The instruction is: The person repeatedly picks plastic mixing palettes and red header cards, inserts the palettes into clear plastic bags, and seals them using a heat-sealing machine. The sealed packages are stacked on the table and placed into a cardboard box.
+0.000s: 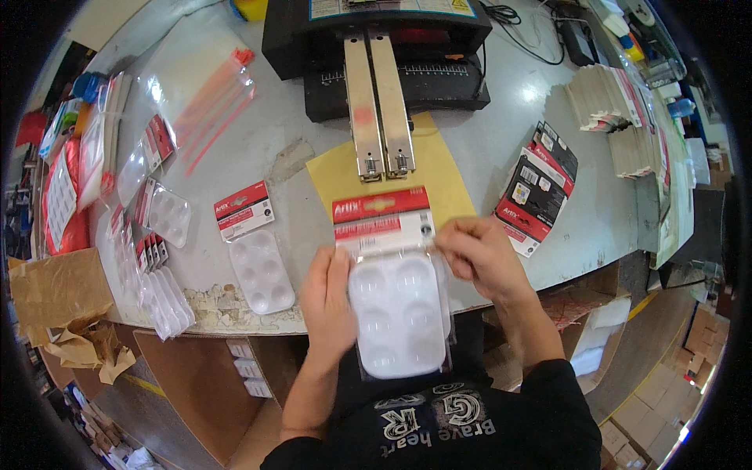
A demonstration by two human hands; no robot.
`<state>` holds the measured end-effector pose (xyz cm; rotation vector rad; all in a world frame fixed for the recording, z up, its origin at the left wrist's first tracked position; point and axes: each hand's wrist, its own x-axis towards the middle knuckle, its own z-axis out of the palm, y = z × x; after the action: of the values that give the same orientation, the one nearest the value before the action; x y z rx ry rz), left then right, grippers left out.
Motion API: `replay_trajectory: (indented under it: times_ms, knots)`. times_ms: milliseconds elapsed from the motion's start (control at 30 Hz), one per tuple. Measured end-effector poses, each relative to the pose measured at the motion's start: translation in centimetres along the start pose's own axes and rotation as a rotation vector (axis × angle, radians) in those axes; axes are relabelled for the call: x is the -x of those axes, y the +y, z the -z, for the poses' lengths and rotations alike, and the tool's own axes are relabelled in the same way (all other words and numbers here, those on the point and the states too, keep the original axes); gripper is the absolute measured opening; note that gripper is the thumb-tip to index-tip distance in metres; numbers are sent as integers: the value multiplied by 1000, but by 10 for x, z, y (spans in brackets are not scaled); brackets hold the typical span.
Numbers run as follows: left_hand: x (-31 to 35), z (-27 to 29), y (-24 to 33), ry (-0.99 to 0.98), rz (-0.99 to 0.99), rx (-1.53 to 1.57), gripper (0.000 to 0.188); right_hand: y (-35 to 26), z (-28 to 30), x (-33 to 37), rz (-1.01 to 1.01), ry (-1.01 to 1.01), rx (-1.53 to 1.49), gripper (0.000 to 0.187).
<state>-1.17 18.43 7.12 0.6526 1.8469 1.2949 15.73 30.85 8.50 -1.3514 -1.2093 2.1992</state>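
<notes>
In front of my body is a clear pack with a white plastic paint palette (398,313) showing several round wells. A red and white header card (382,225) tops the pack. My left hand (327,298) grips its left side near the card's lower corner, with the thumb side along the edge. At the card's lower right corner, my right hand (479,254) pinches the pack with curled fingers. What lies exactly between those fingertips is hidden. Behind the front palette, the edge of another white piece peeks out at the right.
A black machine (384,55) with two metal bars (380,110) stands beyond, over a yellow sheet (446,157). Another packed palette (261,270) lies left, near more packs (166,301). Black and red cards (536,188) lie right; stacked cards (599,98) stand behind them.
</notes>
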Motion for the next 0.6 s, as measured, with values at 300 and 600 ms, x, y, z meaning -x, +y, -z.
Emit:
replay_trajectory:
  times_ms: [300, 600]
  knots:
    - [-81, -13, -25, -57, 5, 160, 30, 25, -2, -67, 201, 171, -111, 17]
    - [-68, 58, -38, 89, -157, -308, 29, -13, 59, -33, 760, 673, 1084, 52]
